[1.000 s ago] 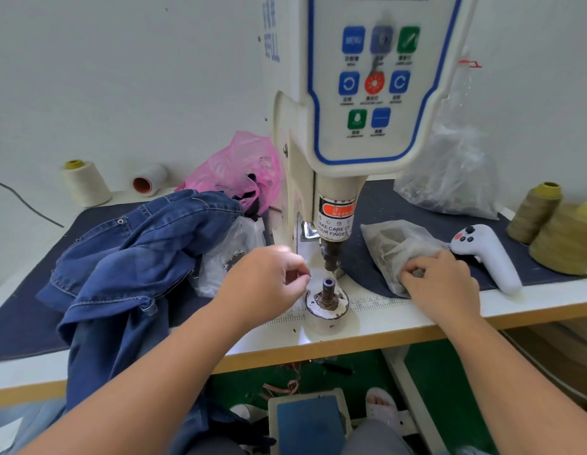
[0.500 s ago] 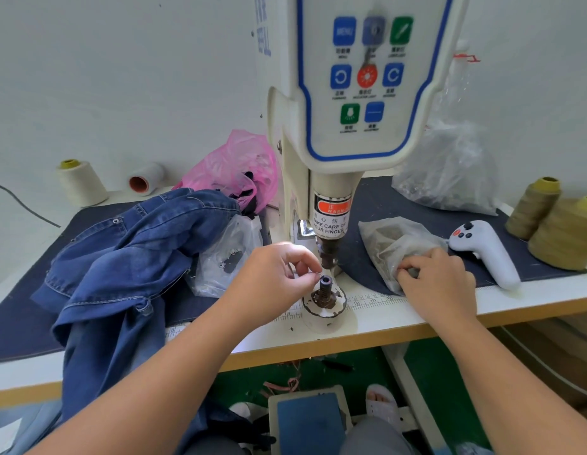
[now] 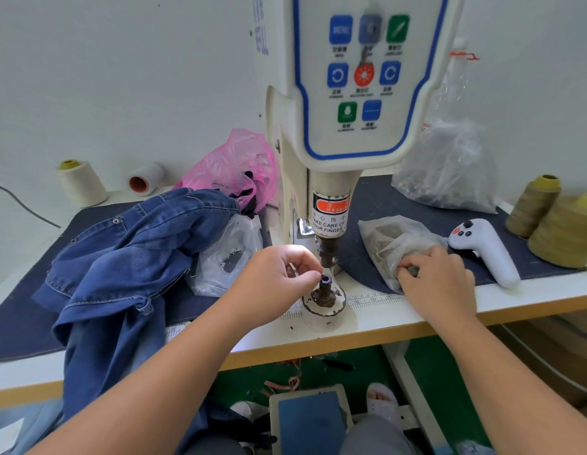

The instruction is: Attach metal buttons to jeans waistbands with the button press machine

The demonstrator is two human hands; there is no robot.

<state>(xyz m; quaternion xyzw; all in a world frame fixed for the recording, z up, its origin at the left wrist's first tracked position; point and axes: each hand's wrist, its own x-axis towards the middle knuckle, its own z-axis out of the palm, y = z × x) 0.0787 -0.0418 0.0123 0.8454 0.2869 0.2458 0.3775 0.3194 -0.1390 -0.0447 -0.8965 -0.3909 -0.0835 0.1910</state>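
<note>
On the white desk (image 3: 531,298), a dark blue mat (image 3: 377,198) lies under most of the clutter, and the button press machine (image 3: 344,133) rises from the middle with its coloured control panel facing the camera. Left of the machine, a heap of blue jeans (image 3: 128,257) is piled on the mat and spills over the desk's front edge. Behind the heap sits a pink plastic bag (image 3: 233,169), and a clear bag (image 3: 226,257) lies between the jeans and the machine. A larger clear bag (image 3: 449,169) stands against the wall to the right of the machine. Two olive thread cones (image 3: 561,221) stand at the far right, with a cream cone (image 3: 80,183) and a white spool (image 3: 144,182) lying on its side at the back left. A white handheld controller (image 3: 485,251) lies on the mat near the olive cones.

The left of the two hands (image 3: 279,280) is curled beside the lower die post (image 3: 325,284), thumb and forefinger pinched together right at the post's top; what they pinch is too small to make out. The right hand (image 3: 439,277) rests on a small cloudy bag (image 3: 393,244) just right of the post, its fingertips pinching the plastic at the near end. The punch (image 3: 328,251) hangs directly above the post, apart from it. Below the desk sits a blue foot pedal (image 3: 310,418).
</note>
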